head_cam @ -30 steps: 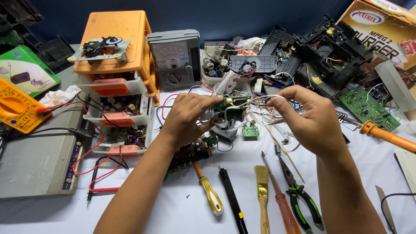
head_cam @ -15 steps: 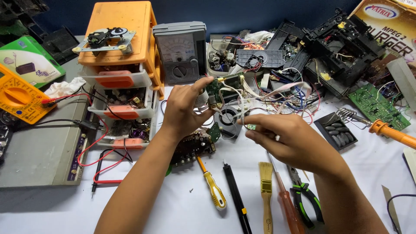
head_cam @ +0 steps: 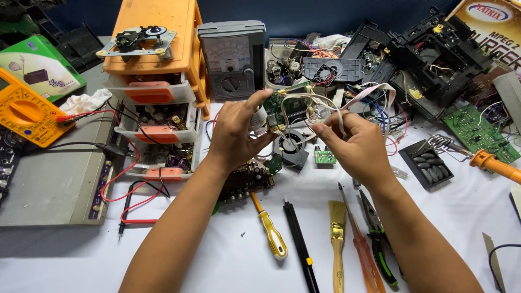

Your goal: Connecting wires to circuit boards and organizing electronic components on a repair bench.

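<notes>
Above the fan, circuit board now higher

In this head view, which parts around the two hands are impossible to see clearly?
- Green circuit board: its left end is hidden by the left hand.
- White ribbon cable: its end is hidden inside the right hand.
- Pliers: partly covered by the right forearm.

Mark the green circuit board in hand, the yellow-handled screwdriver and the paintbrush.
green circuit board (head_cam: 287, 106), head view, on its upper face between the two hands.
yellow-handled screwdriver (head_cam: 273, 236), head view, on the handle.
paintbrush (head_cam: 337, 220), head view, on the bristles.
</notes>
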